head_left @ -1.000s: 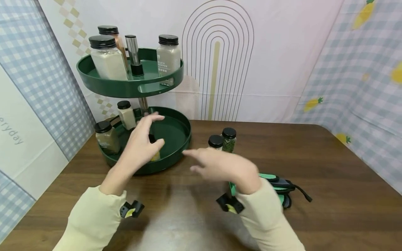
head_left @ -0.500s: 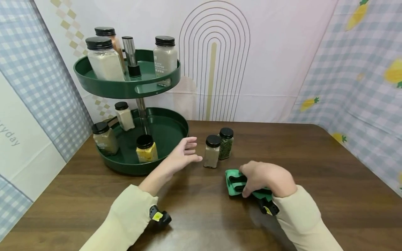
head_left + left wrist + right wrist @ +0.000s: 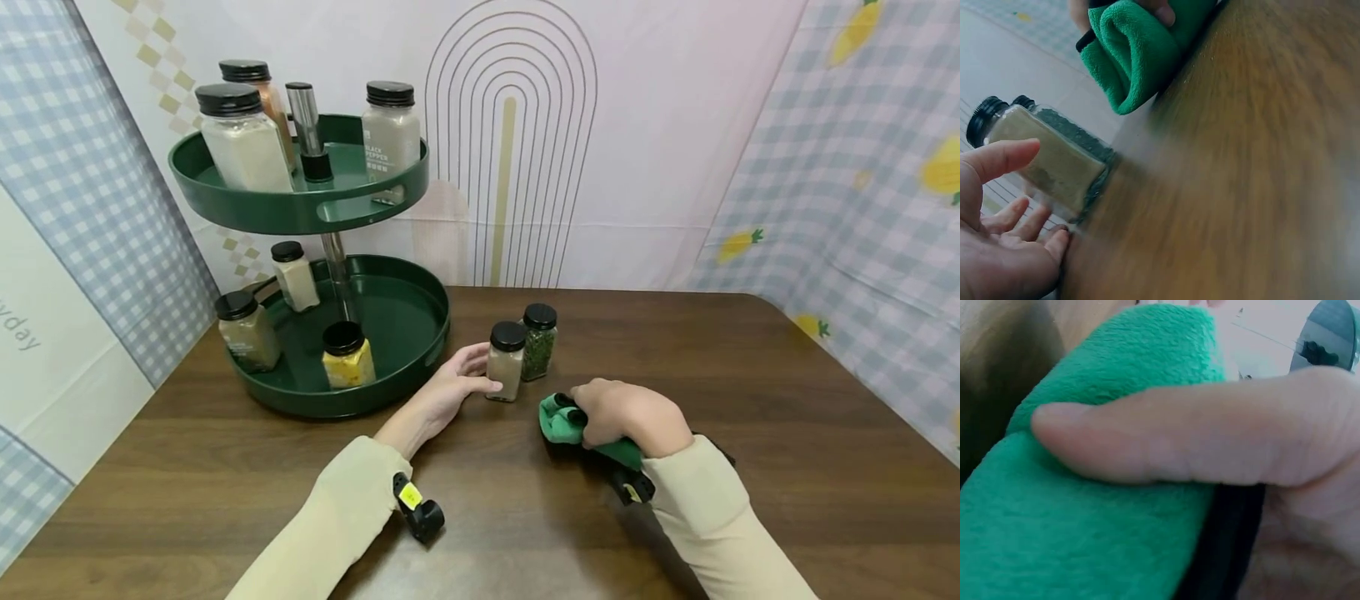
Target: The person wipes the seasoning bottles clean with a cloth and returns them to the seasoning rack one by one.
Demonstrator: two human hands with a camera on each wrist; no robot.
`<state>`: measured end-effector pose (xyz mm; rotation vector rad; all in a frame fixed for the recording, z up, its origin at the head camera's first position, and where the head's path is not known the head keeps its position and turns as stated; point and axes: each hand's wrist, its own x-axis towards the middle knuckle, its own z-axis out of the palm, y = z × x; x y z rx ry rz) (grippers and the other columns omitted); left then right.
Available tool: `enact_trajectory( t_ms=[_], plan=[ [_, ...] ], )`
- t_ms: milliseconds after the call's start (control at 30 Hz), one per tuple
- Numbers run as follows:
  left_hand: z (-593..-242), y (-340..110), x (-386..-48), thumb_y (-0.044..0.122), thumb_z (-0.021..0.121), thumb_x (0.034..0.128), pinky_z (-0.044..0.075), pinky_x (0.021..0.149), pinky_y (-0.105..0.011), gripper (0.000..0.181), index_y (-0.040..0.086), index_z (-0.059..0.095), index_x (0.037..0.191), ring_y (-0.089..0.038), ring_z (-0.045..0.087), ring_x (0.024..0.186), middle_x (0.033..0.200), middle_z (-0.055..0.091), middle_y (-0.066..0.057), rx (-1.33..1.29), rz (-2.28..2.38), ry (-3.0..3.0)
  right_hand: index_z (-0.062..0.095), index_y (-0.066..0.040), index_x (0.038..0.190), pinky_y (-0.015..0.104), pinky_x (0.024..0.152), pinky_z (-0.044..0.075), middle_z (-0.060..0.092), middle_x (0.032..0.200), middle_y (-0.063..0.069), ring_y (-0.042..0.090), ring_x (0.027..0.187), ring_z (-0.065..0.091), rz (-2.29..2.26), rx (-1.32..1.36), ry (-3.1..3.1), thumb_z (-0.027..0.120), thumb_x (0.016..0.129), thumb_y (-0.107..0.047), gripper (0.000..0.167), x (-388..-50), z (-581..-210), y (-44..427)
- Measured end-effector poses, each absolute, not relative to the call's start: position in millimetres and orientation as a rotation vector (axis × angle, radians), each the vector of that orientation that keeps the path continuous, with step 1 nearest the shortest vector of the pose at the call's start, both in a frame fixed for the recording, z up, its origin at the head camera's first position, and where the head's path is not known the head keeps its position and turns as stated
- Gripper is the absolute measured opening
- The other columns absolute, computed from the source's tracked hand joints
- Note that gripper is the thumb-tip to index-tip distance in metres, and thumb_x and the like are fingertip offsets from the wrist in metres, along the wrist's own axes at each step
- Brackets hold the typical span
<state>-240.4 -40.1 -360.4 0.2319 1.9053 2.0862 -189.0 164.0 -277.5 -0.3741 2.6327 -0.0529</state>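
Note:
My left hand [image 3: 450, 385] reaches beside a square spice jar [image 3: 506, 363] with a black lid and pale brown powder. Its thumb overlaps the jar's near side; in the left wrist view the fingers spread apart, and contact is unclear. A second jar [image 3: 539, 343] of dried green herbs stands right behind the first. My right hand [image 3: 626, 417] grips a folded green towel [image 3: 561, 419] with black edging, slightly raised at its left end. In the right wrist view the thumb lies across the plush towel [image 3: 1079, 544]; the other fingers are mostly hidden.
A two-tier dark green turntable rack [image 3: 405, 371] stands at the left. Larger jars, among them a black pepper jar [image 3: 392, 137], occupy its upper tray; smaller ones, including a yellow-filled jar [image 3: 348, 357], stand on the lower. Patterned cloth hangs behind the wooden table [image 3: 675, 342].
My left hand has moved from the rack rightward to the powder jar. The right hand has gone right and down to the towel and taken hold, folding and lifting its left end.

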Motion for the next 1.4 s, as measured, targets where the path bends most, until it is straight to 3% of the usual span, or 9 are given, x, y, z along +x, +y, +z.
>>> enact_trajectory(
  t_ms=[300,567,633,767,900,1133,1300,1400],
  plan=[
    [-367,-31,-240,0.0,0.069,0.0774,0.038,0.1,-0.04,0.066,0.005,0.039,0.137,-0.028,0.048,0.118,0.131,0.051,-0.017,0.327,1.983,2.093,0.044,0.002,0.132,0.039,0.075,0.043,0.055,0.122,0.02,0.029,0.101,0.054,-0.079,-0.459,2.678,0.07,0.08,-0.013,0.061,-190,-282,175],
    [-373,-44,-232,0.014,0.072,0.0798,0.042,0.093,-0.032,0.048,0.008,0.054,0.124,-0.018,0.054,0.105,0.116,0.059,-0.008,0.502,1.793,2.122,0.037,0.0,0.138,0.045,0.085,0.044,0.052,0.127,0.021,0.034,0.113,0.052,-0.246,-0.578,2.679,0.065,0.087,-0.029,0.065,-203,-283,190],
    [-375,-49,-229,0.015,0.07,0.081,0.041,0.093,-0.031,0.046,0.008,0.054,0.123,-0.017,0.053,0.105,0.115,0.059,-0.008,0.572,1.779,2.059,0.038,0.0,0.139,0.044,0.085,0.046,0.052,0.13,0.022,0.035,0.115,0.053,-0.289,-0.663,2.724,0.062,0.089,-0.025,0.061,-203,-279,193],
    [-376,-59,-215,0.014,0.067,0.0823,0.038,0.096,-0.031,0.047,0.008,0.05,0.125,-0.016,0.05,0.11,0.119,0.056,-0.006,0.669,1.795,1.885,0.049,-0.003,0.132,0.043,0.081,0.048,0.061,0.119,0.018,0.03,0.104,0.059,-0.412,-0.87,2.92,0.06,0.088,-0.006,0.046,-197,-264,195],
    [-377,-66,-195,0.014,0.066,0.0844,0.039,0.097,-0.031,0.051,0.007,0.043,0.13,-0.015,0.047,0.115,0.126,0.052,-0.007,0.729,1.837,1.706,0.056,-0.012,0.125,0.042,0.084,0.048,0.063,0.115,0.006,0.023,0.103,0.06,-0.577,-1.055,3.103,0.052,0.081,0.01,0.05,-185,-247,190],
    [-369,-69,-179,0.025,0.06,0.0905,0.043,0.095,-0.039,0.056,0.015,0.033,0.138,-0.021,0.045,0.119,0.138,0.04,-0.011,0.661,1.793,1.622,0.051,-0.03,0.13,0.031,0.086,0.047,0.054,0.122,-0.009,0.007,0.103,0.055,-0.659,-1.327,3.061,0.047,0.079,0.015,0.068,-155,-232,170],
    [-366,-67,-181,0.028,0.06,0.0904,0.038,0.099,-0.045,0.061,0.021,0.028,0.142,-0.025,0.037,0.129,0.146,0.032,-0.009,0.584,1.766,1.635,0.057,-0.03,0.125,0.027,0.074,0.049,0.055,0.119,-0.005,0.007,0.084,0.058,-0.49,-1.414,3.038,0.049,0.078,0.015,0.066,-148,-237,159],
    [-366,-65,-182,0.026,0.063,0.0884,0.041,0.097,-0.046,0.063,0.021,0.03,0.142,-0.027,0.043,0.124,0.14,0.039,-0.012,0.571,1.767,1.642,0.06,-0.031,0.122,0.025,0.072,0.048,0.055,0.117,-0.006,0.006,0.08,0.057,-0.458,-1.393,3.05,0.048,0.078,0.016,0.066,-148,-239,158]
  ],
)
